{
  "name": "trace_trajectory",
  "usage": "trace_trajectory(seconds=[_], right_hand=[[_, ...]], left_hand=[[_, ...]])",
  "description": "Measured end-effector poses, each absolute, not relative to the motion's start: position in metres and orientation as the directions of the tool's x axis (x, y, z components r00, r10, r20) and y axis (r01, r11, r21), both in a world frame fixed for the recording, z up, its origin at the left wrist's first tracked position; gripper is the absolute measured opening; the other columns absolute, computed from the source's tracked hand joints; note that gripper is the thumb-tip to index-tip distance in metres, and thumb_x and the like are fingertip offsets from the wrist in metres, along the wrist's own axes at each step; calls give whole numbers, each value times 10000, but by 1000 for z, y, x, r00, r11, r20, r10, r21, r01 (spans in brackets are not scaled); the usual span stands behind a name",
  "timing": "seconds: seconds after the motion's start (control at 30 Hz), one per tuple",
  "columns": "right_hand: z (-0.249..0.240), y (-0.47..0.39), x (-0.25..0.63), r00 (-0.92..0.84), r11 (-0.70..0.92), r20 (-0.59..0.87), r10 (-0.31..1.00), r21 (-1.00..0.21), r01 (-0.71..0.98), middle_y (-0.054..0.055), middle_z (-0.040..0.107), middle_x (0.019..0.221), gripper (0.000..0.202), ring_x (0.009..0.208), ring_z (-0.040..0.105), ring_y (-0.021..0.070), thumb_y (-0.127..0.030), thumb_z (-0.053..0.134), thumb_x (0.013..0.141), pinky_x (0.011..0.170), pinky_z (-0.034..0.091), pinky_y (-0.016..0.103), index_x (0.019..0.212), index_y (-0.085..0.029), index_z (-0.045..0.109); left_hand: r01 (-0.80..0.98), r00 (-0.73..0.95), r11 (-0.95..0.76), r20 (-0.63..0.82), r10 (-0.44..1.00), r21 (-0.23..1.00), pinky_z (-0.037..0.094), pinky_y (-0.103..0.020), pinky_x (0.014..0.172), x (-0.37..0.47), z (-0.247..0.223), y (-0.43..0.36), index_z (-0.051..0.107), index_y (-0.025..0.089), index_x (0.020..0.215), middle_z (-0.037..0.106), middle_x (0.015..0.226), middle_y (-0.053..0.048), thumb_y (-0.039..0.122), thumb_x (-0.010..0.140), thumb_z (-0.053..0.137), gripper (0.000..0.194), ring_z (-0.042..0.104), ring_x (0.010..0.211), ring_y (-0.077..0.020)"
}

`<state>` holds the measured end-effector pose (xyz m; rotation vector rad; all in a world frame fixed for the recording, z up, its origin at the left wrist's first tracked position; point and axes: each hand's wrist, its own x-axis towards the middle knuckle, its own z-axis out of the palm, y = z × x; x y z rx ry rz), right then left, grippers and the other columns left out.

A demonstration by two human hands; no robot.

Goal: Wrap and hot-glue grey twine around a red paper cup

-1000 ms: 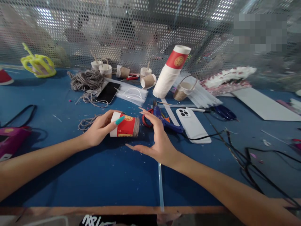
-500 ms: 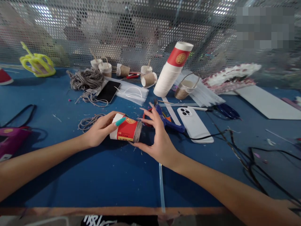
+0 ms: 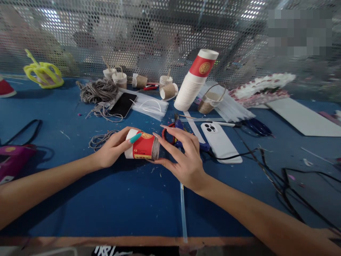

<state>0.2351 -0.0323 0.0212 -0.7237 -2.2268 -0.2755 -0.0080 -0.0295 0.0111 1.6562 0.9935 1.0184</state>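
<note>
A red and white paper cup (image 3: 142,146) lies on its side above the blue table, with grey cord wound round its right end. My left hand (image 3: 113,147) is closed around the cup's white left part, thumb along the top. At the cord-wrapped end, my right hand (image 3: 185,156) has its thumb below and its fingers at the upper edge, touching the cup. A loose length of grey cord (image 3: 99,140) lies beside my left hand. Just behind my right hand are a blue glue gun (image 3: 204,146) and red-handled scissors (image 3: 168,135), both partly covered.
Behind stand a leaning stack of paper cups (image 3: 190,85), a skein of grey cord (image 3: 97,90) and small cord-wrapped cups (image 3: 168,91). A black phone (image 3: 123,105) and a white phone (image 3: 221,142) lie flat. Black cables (image 3: 282,177) cross the right side; a purple device (image 3: 16,158) is left.
My right hand's fingers have come down from spread and raised to bent over the cord-wrapped end of the cup. My left hand keeps its hold with little movement.
</note>
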Motion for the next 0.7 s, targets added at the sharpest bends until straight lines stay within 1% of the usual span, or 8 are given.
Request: trace_trajectory(seconds=[0.13,0.23,0.3,0.37,0.47,0.53,0.6,0.7], right_hand=[[22,-33,236,-494,802,765,413,-48,596,123,599,1269,518,1196,513,317,-418,704,790,967,475,523,1270,-271,573],[25,-35,237,-443,808,803,398,-78,584,123,618,1245,492,1153,553,322,-471,676,798,932,487,524,1238,-274,580],[27,-35,237,-379,812,839,392,-122,570,125,641,1165,436,1086,599,303,-470,682,796,886,515,502,1168,-264,584],[28,-36,236,-331,826,858,393,-171,537,94,672,995,312,937,651,253,-383,711,799,796,552,447,1053,-257,579],[26,-36,234,-389,857,826,407,-198,477,14,661,721,138,659,635,168,-201,680,831,607,551,334,879,-246,558],[24,-36,234,-474,869,771,425,-202,451,6,674,658,111,574,616,140,-149,642,853,535,531,291,817,-229,573],[23,-37,234,-536,879,721,440,-222,422,28,715,676,76,569,644,138,-155,638,861,523,538,280,806,-204,619],[21,-39,235,-581,894,693,427,-231,383,60,758,751,46,655,714,169,-167,634,868,590,588,298,852,-177,676]], left_hand=[[92,285,-159,127,950,983,519,-255,663,-6,6,-31,589,180,1044,687,927,-47,501,867,543,370,634,805,-168],[5,212,-73,71,975,997,531,-261,671,-3,0,-28,577,176,1059,676,959,-55,516,867,534,393,635,802,-164],[-64,105,-29,35,994,998,546,-285,675,-2,-3,-24,537,175,1134,662,994,-71,537,881,487,445,638,810,-172],[-101,10,-21,22,1000,995,564,-309,717,-2,-4,-18,497,182,1175,640,1068,-84,527,882,481,454,641,855,-176],[-31,-47,-57,55,997,998,577,-324,699,-4,0,-9,446,208,1248,597,1177,-91,534,866,502,506,637,870,-173],[23,-80,-90,92,993,996,576,-329,716,-8,6,-4,405,217,1325,579,1229,-102,522,869,503,557,639,914,-184],[93,-99,-109,118,988,990,566,-335,774,-14,10,1,397,218,1365,591,1235,-102,496,859,534,594,636,970,-198],[215,-74,-87,105,992,973,549,-335,794,-21,14,8,471,224,1338,613,1244,-96,531,840,546,590,625,1012,-222]])
